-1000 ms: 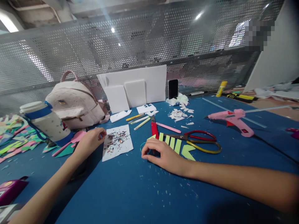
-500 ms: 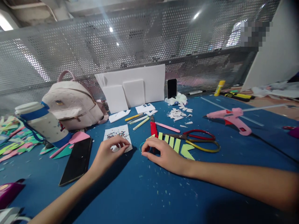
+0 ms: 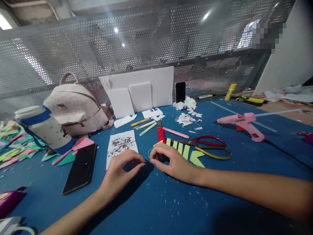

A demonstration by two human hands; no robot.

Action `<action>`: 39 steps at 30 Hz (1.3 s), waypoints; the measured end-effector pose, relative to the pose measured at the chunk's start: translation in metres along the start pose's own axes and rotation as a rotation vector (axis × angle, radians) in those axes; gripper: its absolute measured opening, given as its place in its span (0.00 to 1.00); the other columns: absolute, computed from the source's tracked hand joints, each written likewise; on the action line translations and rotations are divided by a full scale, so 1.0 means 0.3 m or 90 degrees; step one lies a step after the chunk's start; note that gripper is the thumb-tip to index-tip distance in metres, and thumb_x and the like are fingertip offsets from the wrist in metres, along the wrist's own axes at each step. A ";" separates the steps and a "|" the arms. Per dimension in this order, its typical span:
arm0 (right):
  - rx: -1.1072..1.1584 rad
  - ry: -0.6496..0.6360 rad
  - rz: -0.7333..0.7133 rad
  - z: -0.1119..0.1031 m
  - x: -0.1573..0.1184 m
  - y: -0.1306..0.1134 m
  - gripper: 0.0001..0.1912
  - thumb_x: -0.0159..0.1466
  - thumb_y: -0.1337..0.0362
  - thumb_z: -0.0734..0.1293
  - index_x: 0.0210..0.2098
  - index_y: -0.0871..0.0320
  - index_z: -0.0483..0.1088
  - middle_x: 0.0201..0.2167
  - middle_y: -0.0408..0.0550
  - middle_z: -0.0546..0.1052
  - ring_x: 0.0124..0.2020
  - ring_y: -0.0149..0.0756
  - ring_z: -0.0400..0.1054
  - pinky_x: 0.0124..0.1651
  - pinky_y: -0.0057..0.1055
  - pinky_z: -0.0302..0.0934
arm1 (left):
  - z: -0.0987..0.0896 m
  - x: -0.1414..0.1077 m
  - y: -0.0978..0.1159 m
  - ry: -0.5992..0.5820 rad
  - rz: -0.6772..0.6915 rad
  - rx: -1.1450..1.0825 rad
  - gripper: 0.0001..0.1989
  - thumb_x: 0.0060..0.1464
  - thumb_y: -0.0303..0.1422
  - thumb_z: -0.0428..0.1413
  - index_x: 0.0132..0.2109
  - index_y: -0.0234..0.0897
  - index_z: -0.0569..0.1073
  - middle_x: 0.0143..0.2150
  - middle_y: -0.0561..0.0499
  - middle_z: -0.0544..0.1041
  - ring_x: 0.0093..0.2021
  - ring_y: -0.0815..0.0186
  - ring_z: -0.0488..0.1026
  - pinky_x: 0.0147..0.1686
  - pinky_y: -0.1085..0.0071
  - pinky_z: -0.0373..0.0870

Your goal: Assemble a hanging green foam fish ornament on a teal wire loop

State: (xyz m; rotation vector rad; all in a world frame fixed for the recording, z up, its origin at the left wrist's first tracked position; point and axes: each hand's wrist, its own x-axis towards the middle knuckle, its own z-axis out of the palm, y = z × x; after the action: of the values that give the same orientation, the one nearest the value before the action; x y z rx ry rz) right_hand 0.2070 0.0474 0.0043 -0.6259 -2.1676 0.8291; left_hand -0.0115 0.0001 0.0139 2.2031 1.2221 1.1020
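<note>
My left hand [image 3: 122,169] is closed in a pinch, thumb and index tips together just left of my right fingertips. Anything between them is too small to make out. Behind it lies a white paper sheet [image 3: 111,156] scattered with tiny multicoloured bits. My right hand [image 3: 173,161] pinches a thin teal cord [image 3: 149,152], whose small loop curves out at the fingertips. Beyond that hand lie pale green strips [image 3: 186,151], a red-handled cutter [image 3: 161,134] and scissors [image 3: 211,141] with red and yellow handles.
A black phone [image 3: 81,169], a bottle [image 3: 46,130] and a backpack [image 3: 73,111] stand or lie on the left. Several pens [image 3: 148,129] and white scraps [image 3: 184,119] lie at mid-table. A pink glue gun [image 3: 241,122] with its cord is on the right.
My left hand has moved right, away from the paper sheet and close to my right fingertips, uncovering more coloured bits. My right hand has stayed nearly in place.
</note>
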 end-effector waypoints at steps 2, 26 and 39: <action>0.000 0.002 -0.001 0.000 0.000 0.000 0.05 0.67 0.69 0.65 0.33 0.56 0.68 0.32 0.43 0.70 0.35 0.34 0.64 0.39 0.31 0.58 | 0.000 0.001 0.003 0.002 0.001 -0.001 0.03 0.60 0.30 0.59 0.38 0.41 0.79 0.34 0.52 0.80 0.34 0.66 0.74 0.36 0.69 0.71; -0.009 0.013 0.000 0.001 0.002 0.000 0.06 0.66 0.69 0.64 0.32 0.56 0.67 0.31 0.43 0.70 0.35 0.34 0.64 0.38 0.30 0.58 | 0.004 0.000 -0.007 0.026 -0.005 0.004 0.02 0.59 0.30 0.61 0.38 0.41 0.79 0.35 0.51 0.81 0.34 0.65 0.74 0.36 0.69 0.71; -0.012 0.011 -0.001 0.003 -0.002 0.009 0.06 0.67 0.70 0.64 0.33 0.56 0.67 0.32 0.43 0.71 0.36 0.34 0.65 0.40 0.31 0.59 | 0.003 0.006 -0.017 0.016 0.004 0.017 0.03 0.60 0.29 0.59 0.37 0.41 0.78 0.34 0.51 0.80 0.34 0.65 0.74 0.36 0.69 0.71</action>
State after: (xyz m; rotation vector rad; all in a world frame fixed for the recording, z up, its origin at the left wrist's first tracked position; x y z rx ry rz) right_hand 0.2071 0.0486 0.0015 -0.6391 -2.1616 0.8009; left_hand -0.0130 0.0045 0.0109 2.2200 1.2482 1.1249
